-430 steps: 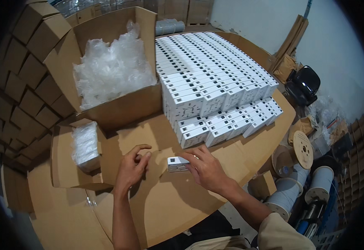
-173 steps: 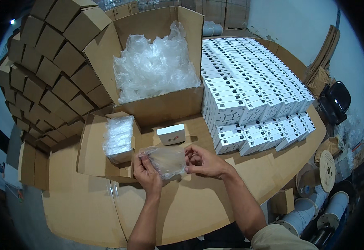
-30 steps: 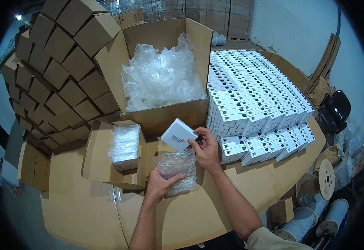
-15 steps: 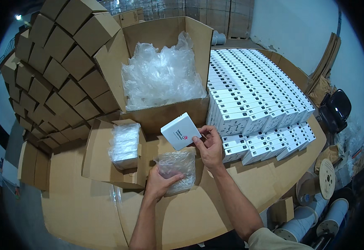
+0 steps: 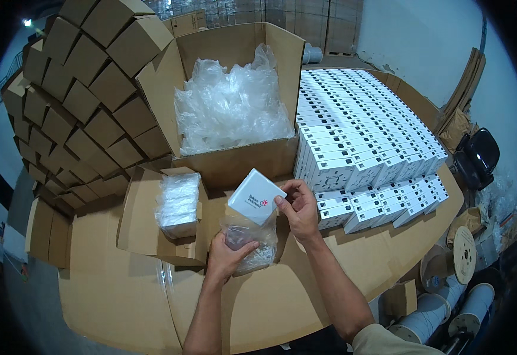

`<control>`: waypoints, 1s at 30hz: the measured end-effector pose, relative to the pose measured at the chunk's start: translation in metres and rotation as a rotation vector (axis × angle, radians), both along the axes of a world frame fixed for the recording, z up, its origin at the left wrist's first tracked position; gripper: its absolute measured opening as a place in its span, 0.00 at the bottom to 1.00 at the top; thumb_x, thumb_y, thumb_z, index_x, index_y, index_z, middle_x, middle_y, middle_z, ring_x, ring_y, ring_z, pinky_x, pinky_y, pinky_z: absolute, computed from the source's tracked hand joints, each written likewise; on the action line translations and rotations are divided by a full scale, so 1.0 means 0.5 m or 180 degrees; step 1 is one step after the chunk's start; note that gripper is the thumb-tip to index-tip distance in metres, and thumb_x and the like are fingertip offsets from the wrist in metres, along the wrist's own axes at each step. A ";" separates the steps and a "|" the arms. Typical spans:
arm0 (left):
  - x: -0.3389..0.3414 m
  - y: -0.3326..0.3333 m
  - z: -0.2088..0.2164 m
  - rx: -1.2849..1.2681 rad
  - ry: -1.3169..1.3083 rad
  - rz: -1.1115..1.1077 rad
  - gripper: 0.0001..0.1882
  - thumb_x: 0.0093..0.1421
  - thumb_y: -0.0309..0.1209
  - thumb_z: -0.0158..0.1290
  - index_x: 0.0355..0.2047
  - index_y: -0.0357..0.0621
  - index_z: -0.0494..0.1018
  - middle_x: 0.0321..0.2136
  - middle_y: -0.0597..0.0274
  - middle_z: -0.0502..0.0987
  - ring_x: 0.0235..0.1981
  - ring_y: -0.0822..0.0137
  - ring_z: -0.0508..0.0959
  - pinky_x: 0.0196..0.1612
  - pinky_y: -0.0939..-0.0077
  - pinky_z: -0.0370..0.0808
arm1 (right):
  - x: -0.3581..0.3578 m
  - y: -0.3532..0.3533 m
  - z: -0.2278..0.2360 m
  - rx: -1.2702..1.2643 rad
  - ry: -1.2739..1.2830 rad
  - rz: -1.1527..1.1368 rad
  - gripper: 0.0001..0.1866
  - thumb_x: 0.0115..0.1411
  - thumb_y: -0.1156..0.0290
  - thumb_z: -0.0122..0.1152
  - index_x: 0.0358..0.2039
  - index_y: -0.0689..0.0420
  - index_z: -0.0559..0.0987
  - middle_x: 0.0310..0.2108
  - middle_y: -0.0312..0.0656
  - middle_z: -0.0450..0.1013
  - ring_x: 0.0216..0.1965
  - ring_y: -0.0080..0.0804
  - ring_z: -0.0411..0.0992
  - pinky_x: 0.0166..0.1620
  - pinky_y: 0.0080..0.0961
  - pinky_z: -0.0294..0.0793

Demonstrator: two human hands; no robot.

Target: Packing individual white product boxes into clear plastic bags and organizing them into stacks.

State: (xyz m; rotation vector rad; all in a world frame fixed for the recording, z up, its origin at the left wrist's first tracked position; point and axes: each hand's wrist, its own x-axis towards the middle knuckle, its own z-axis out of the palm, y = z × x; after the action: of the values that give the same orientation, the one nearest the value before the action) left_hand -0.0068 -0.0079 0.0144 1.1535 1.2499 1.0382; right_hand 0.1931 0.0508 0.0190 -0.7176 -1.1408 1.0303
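Between thumb and fingers of my right hand is a thin white square box with small print and a red mark, tilted with a corner pointing down. Its lower corner meets the mouth of a clear plastic bag. My left hand grips that bag, thumb on top; its fingers are partly hidden. Just left stands an open cardboard carton holding a row of plastic-wrapped packs. Behind my hands, a large open carton is filled with loose clear plastic bags.
Rows of stacked white boxes cover the right of the cardboard-covered table. Brown cartons are piled high at the left. Cable spools and a black chair stand beyond the table's right edge.
The white box in my right hand has come down toward my left hand, its lower corner now at the bag's mouth. My left hand keeps its grip on the bag.
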 end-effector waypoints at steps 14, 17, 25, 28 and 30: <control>0.004 0.002 -0.001 0.0196 0.0112 0.0061 0.24 0.50 0.28 0.71 0.46 0.36 0.75 0.42 0.58 0.81 0.42 0.70 0.79 0.48 0.72 0.76 | 0.004 0.002 -0.013 -0.0272 -0.0148 0.0432 0.12 0.61 0.79 0.62 0.44 0.59 0.71 0.37 0.35 0.70 0.38 0.19 0.70 0.43 0.18 0.71; 0.003 0.003 -0.005 0.0159 -0.0024 0.0144 0.23 0.51 0.28 0.71 0.45 0.37 0.75 0.42 0.58 0.81 0.42 0.70 0.79 0.48 0.72 0.76 | 0.002 0.001 -0.012 -0.0315 -0.0183 0.0473 0.12 0.60 0.79 0.62 0.43 0.59 0.71 0.36 0.34 0.70 0.38 0.18 0.70 0.42 0.17 0.70; 0.020 -0.001 -0.001 0.0076 -0.0229 0.0210 0.19 0.55 0.30 0.69 0.43 0.36 0.76 0.37 0.59 0.82 0.38 0.73 0.80 0.45 0.76 0.77 | 0.007 0.000 -0.017 -0.0492 -0.0352 0.0712 0.11 0.60 0.76 0.62 0.41 0.57 0.71 0.35 0.32 0.69 0.36 0.18 0.69 0.42 0.18 0.69; 0.033 0.000 -0.010 0.0362 -0.0271 0.0276 0.17 0.58 0.32 0.66 0.43 0.35 0.76 0.37 0.60 0.82 0.37 0.74 0.80 0.44 0.77 0.76 | 0.014 0.007 -0.027 -0.0567 -0.0739 0.0960 0.11 0.61 0.77 0.61 0.42 0.58 0.72 0.37 0.33 0.71 0.39 0.19 0.69 0.45 0.19 0.69; 0.035 0.004 -0.024 0.0347 -0.0250 0.0435 0.17 0.59 0.32 0.66 0.44 0.35 0.76 0.36 0.61 0.82 0.36 0.74 0.79 0.43 0.77 0.76 | 0.000 0.005 -0.026 -0.0594 -0.0627 0.0799 0.11 0.61 0.76 0.61 0.43 0.58 0.72 0.38 0.34 0.72 0.39 0.19 0.70 0.45 0.20 0.70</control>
State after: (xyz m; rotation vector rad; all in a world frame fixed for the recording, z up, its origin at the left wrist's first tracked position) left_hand 0.0108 -0.0061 0.0025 1.1103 1.2357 1.2549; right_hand 0.1928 0.0531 0.0059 -0.8530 -1.3411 1.3124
